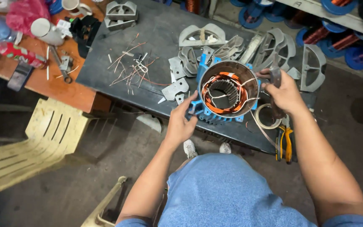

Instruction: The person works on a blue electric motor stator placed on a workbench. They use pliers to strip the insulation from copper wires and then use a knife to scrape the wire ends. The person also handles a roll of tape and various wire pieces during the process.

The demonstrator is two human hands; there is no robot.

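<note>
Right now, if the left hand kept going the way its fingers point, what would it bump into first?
The left hand points up and right at the blue motor shell. Its fingertips already seem to touch the shell's finned side, so the shell comes first, though depth is hard to judge.

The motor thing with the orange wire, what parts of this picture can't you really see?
- Head view: the motor underside, hidden by its own blue housing and the table.
- The tool in the right hand: mostly covered by the fingers; its kind is unclear.
- Left hand palm side: turned away.
- Spools at top right: cut off by the edge.
- Loose wires: too thin to count.
</note>
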